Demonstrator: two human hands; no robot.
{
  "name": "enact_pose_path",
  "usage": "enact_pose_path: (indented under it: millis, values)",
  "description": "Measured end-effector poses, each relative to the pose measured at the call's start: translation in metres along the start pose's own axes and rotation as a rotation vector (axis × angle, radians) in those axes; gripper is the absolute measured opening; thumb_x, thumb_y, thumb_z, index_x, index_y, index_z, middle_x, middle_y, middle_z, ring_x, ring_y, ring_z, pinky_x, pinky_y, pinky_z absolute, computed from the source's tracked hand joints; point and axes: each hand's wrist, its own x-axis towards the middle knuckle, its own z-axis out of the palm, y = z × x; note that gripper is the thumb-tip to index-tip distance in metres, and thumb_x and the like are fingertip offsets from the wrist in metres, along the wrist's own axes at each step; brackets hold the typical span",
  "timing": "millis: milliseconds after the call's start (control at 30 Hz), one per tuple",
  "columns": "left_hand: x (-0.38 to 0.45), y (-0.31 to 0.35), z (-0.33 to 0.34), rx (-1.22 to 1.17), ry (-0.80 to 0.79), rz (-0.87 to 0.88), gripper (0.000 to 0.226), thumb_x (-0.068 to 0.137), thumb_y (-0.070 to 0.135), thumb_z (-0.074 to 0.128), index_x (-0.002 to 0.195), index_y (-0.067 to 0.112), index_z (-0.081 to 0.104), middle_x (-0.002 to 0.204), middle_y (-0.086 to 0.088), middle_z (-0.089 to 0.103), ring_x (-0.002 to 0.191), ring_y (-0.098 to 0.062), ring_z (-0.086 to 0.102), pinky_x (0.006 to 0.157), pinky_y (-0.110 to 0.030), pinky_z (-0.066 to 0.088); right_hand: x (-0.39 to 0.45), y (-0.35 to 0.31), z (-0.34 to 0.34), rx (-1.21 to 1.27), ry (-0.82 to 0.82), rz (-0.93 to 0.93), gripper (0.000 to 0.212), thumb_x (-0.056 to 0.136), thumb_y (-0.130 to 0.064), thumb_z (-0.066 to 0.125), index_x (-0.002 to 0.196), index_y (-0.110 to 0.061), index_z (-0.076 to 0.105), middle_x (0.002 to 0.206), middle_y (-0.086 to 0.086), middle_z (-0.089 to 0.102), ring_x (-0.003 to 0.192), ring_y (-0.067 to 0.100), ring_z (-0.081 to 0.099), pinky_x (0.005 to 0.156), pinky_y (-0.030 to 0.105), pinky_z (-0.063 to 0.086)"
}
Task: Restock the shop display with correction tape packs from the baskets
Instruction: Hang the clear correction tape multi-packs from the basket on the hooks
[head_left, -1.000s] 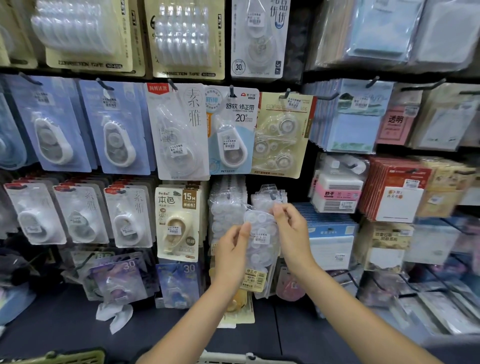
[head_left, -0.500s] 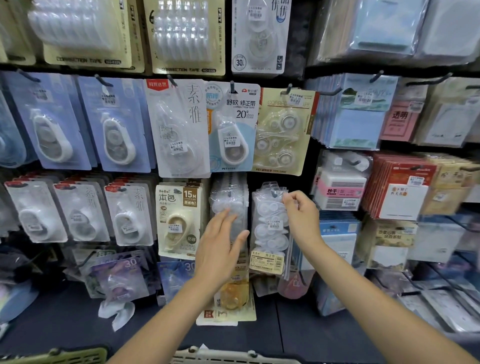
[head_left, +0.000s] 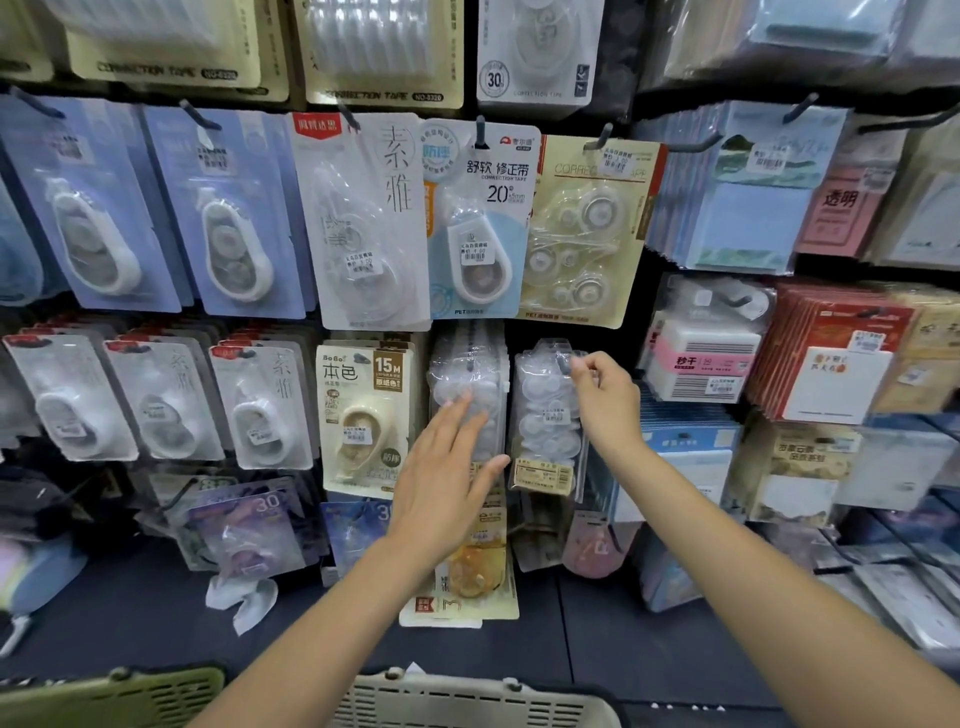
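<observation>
- Right hand (head_left: 605, 402), right of frame centre, is raised to the top of a clear pack (head_left: 545, 421) of white correction tape refills; thumb and forefinger pinch the pack's upper right corner at the hang tab.
- That clear pack hangs upright in the middle row of the display, its yellow label strip at the bottom, with a price sticker near its middle.
- Left hand (head_left: 447, 480), centre of frame, is flat with fingers (head_left: 457, 410) straight and slightly spread, the tips lying on a neighbouring stack of clear packs (head_left: 467, 374) just left of the pinched one. It holds nothing.
- Left of that stack hangs a cream card pack (head_left: 363, 415) marked 15M, with a beige tape dispenser in its blister.
- Upper row, centre: a white pack (head_left: 363, 218) with large characters, a pale blue pack (head_left: 478, 223) marked 20, and a beige pack (head_left: 587, 228) of clear refills, each on its own hook.
- Left of frame: blue card packs (head_left: 156, 208) above, white card packs (head_left: 161, 400) below, in overlapping rows.
- Right of frame: sticky-note pads (head_left: 737, 208) and red-edged packs (head_left: 831, 353) on hooks.
- Bottom edge: rim of a green basket (head_left: 119, 696) at lower left, rim of a beige basket (head_left: 467, 699) at lower centre; contents not visible.
- A dark shelf (head_left: 156, 623) runs beneath the hanging packs.
</observation>
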Motion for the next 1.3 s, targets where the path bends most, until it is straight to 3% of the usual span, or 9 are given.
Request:
enact_pose_path:
  millis: [133, 233, 367, 533, 667, 767, 867, 967, 1300]
  values:
    - [-0.006, 0.000, -0.006, -0.045, 0.002, 0.005, 0.057, 0.098, 0.051, 0.034, 0.147, 0.022, 0.035, 0.160, 0.005, 0.020, 0.148, -0.012, 0.012, 0.119, -0.031, 0.016, -0.009, -0.003, 0.002, 0.040, 0.069, 0.038, 0.018, 0.098, -0.027, 0.047, 0.100, -0.012, 0.058, 0.099, 0.002, 0.061, 0.093, 0.017, 0.054, 0.076, 0.028, 0.038]
    - [-0.028, -0.002, -0.008, -0.132, 0.057, 0.009, 0.047, 0.098, 0.045, 0.041, 0.135, 0.017, 0.051, 0.143, 0.000, 0.048, 0.136, -0.016, 0.038, 0.108, -0.029, 0.031, -0.036, -0.003, -0.003, 0.133, 0.199, -0.021, 0.023, 0.098, -0.025, 0.046, 0.117, -0.013, 0.052, 0.121, 0.004, 0.052, 0.107, 0.011, 0.051, 0.092, 0.023, 0.040]
    - [-0.088, -0.023, 0.021, -0.252, 0.031, -0.105, 0.032, 0.099, 0.043, 0.043, 0.119, 0.023, 0.059, 0.114, 0.008, 0.062, 0.106, -0.010, 0.054, 0.079, -0.026, 0.042, -0.109, 0.014, 0.003, 0.267, 0.273, -0.131, 0.011, 0.097, -0.020, 0.047, 0.105, -0.020, 0.053, 0.106, -0.005, 0.057, 0.090, -0.012, 0.051, 0.081, 0.005, 0.038]
    - [-0.204, -0.069, 0.093, -0.382, -0.267, -0.418, 0.022, 0.097, 0.030, 0.054, 0.110, 0.016, 0.065, 0.104, 0.001, 0.067, 0.099, -0.019, 0.063, 0.081, -0.037, 0.050, -0.225, 0.099, 0.049, 0.199, -0.072, 0.175, 0.005, 0.097, -0.013, 0.051, 0.101, -0.012, 0.055, 0.087, -0.004, 0.058, 0.078, 0.005, 0.054, 0.066, 0.006, 0.039]
    - [-0.295, -0.102, 0.141, -0.316, -0.646, -0.667, 0.031, 0.098, 0.031, 0.054, 0.120, 0.010, 0.061, 0.122, -0.009, 0.064, 0.110, -0.025, 0.061, 0.089, -0.031, 0.046, -0.305, 0.190, 0.078, 0.044, -0.416, 0.658, 0.020, 0.095, -0.002, 0.049, 0.113, 0.007, 0.053, 0.108, 0.023, 0.058, 0.097, 0.030, 0.057, 0.075, 0.019, 0.043]
    - [-0.344, -0.119, 0.160, -0.276, -0.880, -0.780, 0.040, 0.098, 0.036, 0.051, 0.131, 0.013, 0.053, 0.135, -0.009, 0.055, 0.117, -0.027, 0.058, 0.096, -0.033, 0.046, -0.356, 0.248, 0.089, -0.180, -0.684, 0.859, 0.010, 0.095, -0.012, 0.053, 0.101, -0.004, 0.055, 0.098, 0.014, 0.056, 0.100, 0.028, 0.052, 0.086, 0.030, 0.041]
    - [-0.375, -0.131, 0.172, -0.187, -1.037, -0.647, 0.050, 0.100, 0.036, 0.046, 0.144, 0.014, 0.039, 0.154, -0.006, 0.034, 0.141, -0.020, 0.035, 0.112, -0.026, 0.029, -0.388, 0.275, 0.098, -0.320, -0.822, 0.892, 0.062, 0.091, -0.030, 0.061, 0.141, -0.003, 0.036, 0.137, 0.016, 0.049, 0.126, 0.028, 0.047, 0.103, 0.035, 0.039]
    - [-0.382, -0.137, 0.179, -0.111, -1.099, -0.509, 0.055, 0.101, 0.041, 0.042, 0.150, 0.022, 0.029, 0.161, 0.003, 0.015, 0.147, -0.011, 0.016, 0.117, -0.022, 0.017, -0.402, 0.283, 0.106, -0.284, -0.819, 0.909, 0.089, 0.083, -0.037, 0.070, 0.149, -0.006, 0.018, 0.146, 0.014, 0.040, 0.133, 0.029, 0.041, 0.104, 0.034, 0.039]
    - [-0.379, -0.149, 0.178, -0.174, -1.178, -0.445, 0.057, 0.098, 0.048, 0.044, 0.149, 0.024, 0.034, 0.162, 0.011, 0.002, 0.146, -0.009, 0.016, 0.113, -0.022, 0.016, -0.430, 0.288, 0.141, -0.580, -0.873, 0.919, 0.127, 0.070, -0.066, 0.067, 0.149, -0.013, -0.017, 0.158, 0.016, -0.011, 0.146, 0.037, -0.001, 0.116, 0.049, 0.021]
